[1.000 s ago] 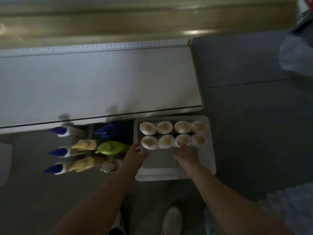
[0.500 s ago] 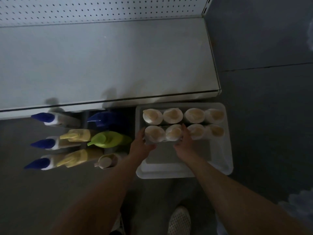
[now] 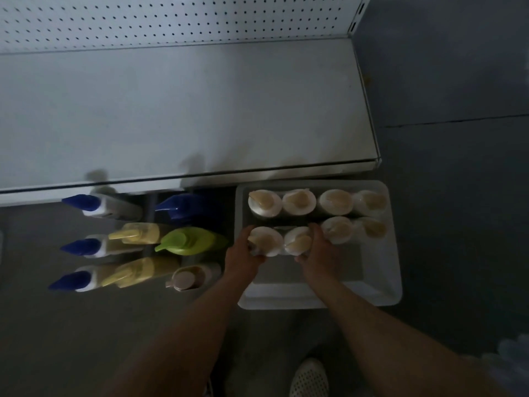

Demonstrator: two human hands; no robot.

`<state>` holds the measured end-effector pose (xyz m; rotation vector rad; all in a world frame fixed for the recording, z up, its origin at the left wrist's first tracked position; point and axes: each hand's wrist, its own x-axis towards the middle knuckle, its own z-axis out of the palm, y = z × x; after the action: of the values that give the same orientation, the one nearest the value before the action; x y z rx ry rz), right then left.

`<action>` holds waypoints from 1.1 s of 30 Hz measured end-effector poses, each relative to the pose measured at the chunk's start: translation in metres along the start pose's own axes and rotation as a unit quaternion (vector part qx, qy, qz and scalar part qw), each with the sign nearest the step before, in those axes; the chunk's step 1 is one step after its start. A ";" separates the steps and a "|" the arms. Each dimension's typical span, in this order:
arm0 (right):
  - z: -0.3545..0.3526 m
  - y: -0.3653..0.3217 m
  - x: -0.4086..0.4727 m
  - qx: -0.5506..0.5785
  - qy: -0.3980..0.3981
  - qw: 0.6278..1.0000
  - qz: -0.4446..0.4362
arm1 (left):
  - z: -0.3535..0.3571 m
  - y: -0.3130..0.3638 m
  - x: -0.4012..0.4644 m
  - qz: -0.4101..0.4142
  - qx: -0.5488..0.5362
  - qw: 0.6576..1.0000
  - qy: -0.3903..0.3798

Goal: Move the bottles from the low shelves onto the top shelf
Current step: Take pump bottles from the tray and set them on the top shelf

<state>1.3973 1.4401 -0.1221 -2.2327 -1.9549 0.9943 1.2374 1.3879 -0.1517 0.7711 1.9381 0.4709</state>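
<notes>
A white tray (image 3: 380, 290) below the shelf edge holds several white bottles with tan pump tops in two rows. My left hand (image 3: 239, 255) grips the front-left bottle (image 3: 264, 239) from its left side. My right hand (image 3: 319, 250) grips the neighbouring front bottle (image 3: 297, 239) from its right side. Both bottles stand upright in the tray, pressed together between my hands. The white top shelf (image 3: 186, 110) lies bare above, with a pegboard back (image 3: 171, 18).
Left of the tray stand other bottles: three with blue caps (image 3: 81, 202), two yellow ones (image 3: 137, 233), a green-capped one (image 3: 189, 240), a dark blue one (image 3: 183, 206) and a beige-capped one (image 3: 186, 279). Grey floor lies to the right. My shoe (image 3: 310, 379) is at the bottom.
My hands moved from the tray's front onto the two front-left bottles and closed round them. The view tilted, bringing the pegboard into sight.
</notes>
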 end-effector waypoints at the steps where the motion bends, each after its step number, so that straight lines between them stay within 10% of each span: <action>1: -0.004 -0.001 -0.003 -0.012 -0.015 1.000 -0.013 | -0.002 0.000 -0.002 -0.001 0.006 1.000 -0.004; 33: -0.435 -0.203 -0.223 0.100 -0.071 0.973 -0.196 | -0.286 0.294 -0.337 0.177 -0.099 0.978 0.052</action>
<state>1.4137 1.4540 0.4062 -1.6263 -2.1222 1.2501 1.1910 1.3685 0.3765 0.9802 1.8164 0.9228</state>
